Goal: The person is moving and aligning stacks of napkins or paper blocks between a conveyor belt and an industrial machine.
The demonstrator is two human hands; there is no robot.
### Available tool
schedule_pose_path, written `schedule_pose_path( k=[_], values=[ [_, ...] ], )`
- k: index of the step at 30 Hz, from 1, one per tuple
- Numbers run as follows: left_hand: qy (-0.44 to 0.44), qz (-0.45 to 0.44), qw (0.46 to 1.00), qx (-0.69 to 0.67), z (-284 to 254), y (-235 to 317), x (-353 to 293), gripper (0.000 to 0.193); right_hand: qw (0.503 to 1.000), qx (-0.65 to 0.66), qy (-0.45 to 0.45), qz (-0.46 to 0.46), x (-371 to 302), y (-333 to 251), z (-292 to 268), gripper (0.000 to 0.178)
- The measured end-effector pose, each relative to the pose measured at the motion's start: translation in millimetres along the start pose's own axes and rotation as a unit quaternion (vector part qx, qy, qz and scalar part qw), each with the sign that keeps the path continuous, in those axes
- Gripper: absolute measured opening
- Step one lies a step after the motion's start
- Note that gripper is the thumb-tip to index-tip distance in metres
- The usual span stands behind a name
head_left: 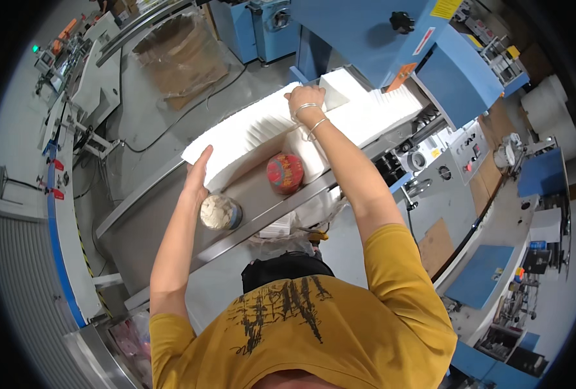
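Note:
A long stack of thin white sheets (249, 133), standing on edge with a ruffled top, lies across the grey metal work surface (165, 223). At its left end my left hand (198, 174) presses against it with the thumb up; its other fingers are partly hidden. My right hand (306, 100), with bracelets at the wrist, is closed with bent fingers on the stack's far right end. Close to my left hand sits a round tub with pale, lumpy contents (219, 212). Between my arms is a round container with a red patterned top (284, 173), beside more white material (305, 154).
A blue machine (359, 39) rises at the back right, above more white sheets (388, 113). The work surface has a raised metal rail (268, 214) on my side. A large carton lined with plastic (181, 55) stands on the floor beyond. Control knobs (467, 152) are at right.

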State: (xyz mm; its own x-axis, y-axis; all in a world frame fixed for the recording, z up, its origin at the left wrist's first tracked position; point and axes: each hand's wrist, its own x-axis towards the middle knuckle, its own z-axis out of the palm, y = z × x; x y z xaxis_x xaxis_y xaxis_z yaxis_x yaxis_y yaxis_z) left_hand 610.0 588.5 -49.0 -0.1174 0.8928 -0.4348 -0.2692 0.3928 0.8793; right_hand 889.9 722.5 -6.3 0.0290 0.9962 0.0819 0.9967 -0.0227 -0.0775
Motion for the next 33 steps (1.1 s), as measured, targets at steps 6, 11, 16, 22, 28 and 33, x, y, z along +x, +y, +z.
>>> schedule_pose_path(
  k=[6,11,16,22,28,33],
  values=[
    [0.022,-0.010,1.000,-0.010,-65,-2,-19,0.063,0.998,0.024,-0.055,-0.034,-19,-57,-7,0.034],
    [-0.005,-0.022,0.998,-0.051,-142,0,-50,0.078,0.997,0.013,-0.024,-0.078,-58,-120,3,0.024],
    [0.032,-0.035,0.999,-0.019,-217,17,-98,0.061,0.988,0.053,-0.085,-0.115,-106,-186,-1,0.027],
    [0.031,-0.059,0.998,0.022,-251,28,-116,0.077,0.945,0.234,-0.196,-0.118,-142,-160,-22,0.074],
    [0.011,-0.057,0.996,0.069,-236,32,-93,0.089,0.934,0.302,-0.189,-0.017,-159,-115,-8,0.102],
    [-0.019,-0.019,0.993,0.112,-222,30,-78,0.084,0.934,0.309,-0.178,-0.026,-168,-92,0,0.103]
  ],
)
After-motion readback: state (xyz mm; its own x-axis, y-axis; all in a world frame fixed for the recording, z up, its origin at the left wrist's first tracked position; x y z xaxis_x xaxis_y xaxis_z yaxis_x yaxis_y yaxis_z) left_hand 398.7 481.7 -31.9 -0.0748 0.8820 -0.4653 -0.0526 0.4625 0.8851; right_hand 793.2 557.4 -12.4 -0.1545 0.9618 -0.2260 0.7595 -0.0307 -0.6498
